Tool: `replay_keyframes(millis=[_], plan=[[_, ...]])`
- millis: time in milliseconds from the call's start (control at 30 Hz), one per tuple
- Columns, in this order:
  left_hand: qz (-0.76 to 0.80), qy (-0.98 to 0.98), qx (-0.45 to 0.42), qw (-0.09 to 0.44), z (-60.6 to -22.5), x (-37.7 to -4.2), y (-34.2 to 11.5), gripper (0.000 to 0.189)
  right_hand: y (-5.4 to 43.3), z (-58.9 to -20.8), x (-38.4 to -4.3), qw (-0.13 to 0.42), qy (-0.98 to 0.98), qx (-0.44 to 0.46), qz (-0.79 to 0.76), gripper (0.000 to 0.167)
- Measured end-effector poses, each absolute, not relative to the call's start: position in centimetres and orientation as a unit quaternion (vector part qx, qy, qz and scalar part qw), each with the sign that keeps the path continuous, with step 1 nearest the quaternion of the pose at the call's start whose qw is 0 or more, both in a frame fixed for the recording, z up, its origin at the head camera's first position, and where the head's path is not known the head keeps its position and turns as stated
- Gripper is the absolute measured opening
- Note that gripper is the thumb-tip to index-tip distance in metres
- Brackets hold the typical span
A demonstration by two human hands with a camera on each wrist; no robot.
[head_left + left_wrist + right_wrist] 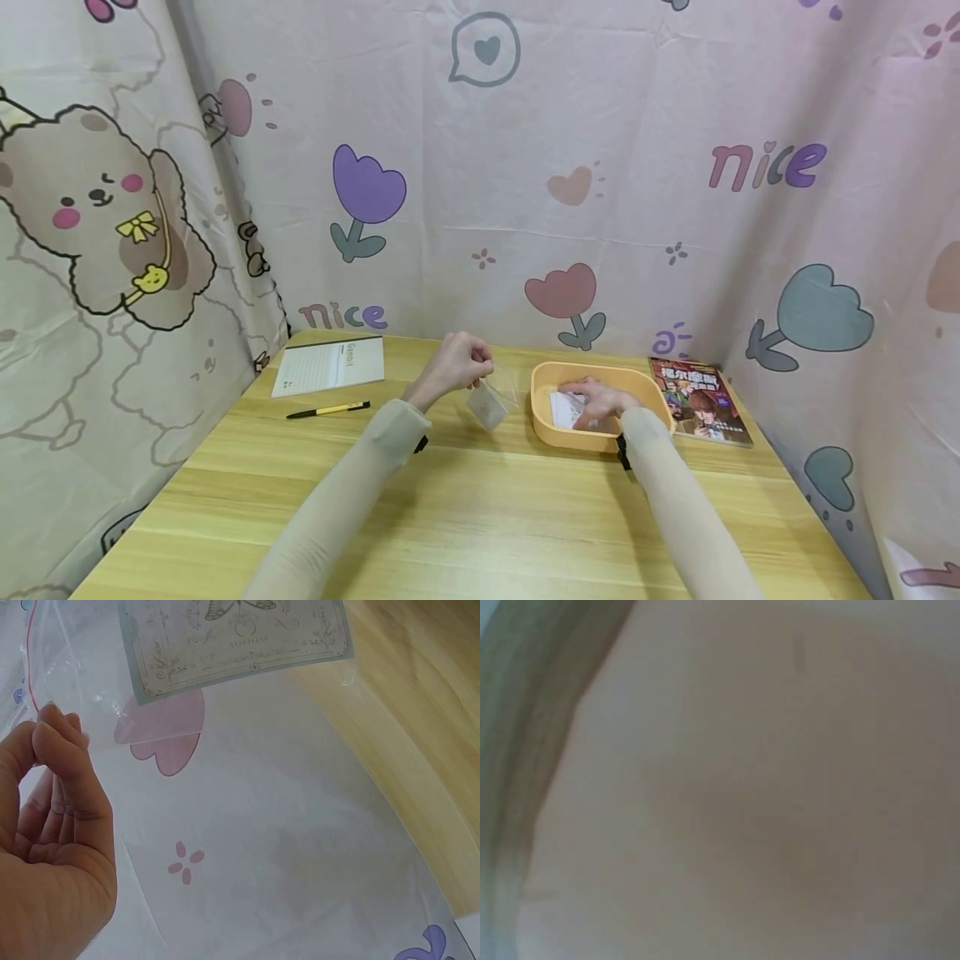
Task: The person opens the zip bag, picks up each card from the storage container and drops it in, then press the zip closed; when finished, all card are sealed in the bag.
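My left hand (456, 367) is raised over the table and pinches the top edge of a clear zip bag (71, 656) between thumb and fingertips. The bag hangs tilted, a red line along its seal. Inside it is a pale card (244, 649) printed with a butterfly and an ornate border. My right hand (600, 402) reaches down into a yellow-orange plastic basket (558, 435), fingers spread over a white printed packet (564, 408) at its left side. In the right wrist view only blurred, close-up surfaces show, so the fingertips are hidden there.
On the right, a colourful comic-style magazine (701, 400) lies beside the basket. A white notebook (330, 367) lies at the back left, with a yellow and black pen (328, 410) in front of it. A printed curtain (465, 208) hangs behind the wooden table (480, 517).
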State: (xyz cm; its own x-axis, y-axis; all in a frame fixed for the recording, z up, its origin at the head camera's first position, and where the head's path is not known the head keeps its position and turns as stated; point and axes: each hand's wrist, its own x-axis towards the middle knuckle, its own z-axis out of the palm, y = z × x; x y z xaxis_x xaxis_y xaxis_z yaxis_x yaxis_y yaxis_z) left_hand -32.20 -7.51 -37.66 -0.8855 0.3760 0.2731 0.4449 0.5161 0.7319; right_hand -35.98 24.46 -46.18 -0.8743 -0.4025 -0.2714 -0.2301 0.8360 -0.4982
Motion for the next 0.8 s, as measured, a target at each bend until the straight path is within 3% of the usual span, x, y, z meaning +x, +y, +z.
replay_keyframes(millis=[333,800], plan=[[-0.429,-0.87,-0.237,0.047,-37.64,-32.15,-7.57,0.012,25.13,-46.56,-35.78,0.163,0.929,-0.19,-0.272,0.088],[-0.429,-0.87,-0.237,0.047,-37.77,-32.21,-7.52,0.011,24.68,-46.01,-35.69,0.181,0.936,-0.175,-0.246,0.083]])
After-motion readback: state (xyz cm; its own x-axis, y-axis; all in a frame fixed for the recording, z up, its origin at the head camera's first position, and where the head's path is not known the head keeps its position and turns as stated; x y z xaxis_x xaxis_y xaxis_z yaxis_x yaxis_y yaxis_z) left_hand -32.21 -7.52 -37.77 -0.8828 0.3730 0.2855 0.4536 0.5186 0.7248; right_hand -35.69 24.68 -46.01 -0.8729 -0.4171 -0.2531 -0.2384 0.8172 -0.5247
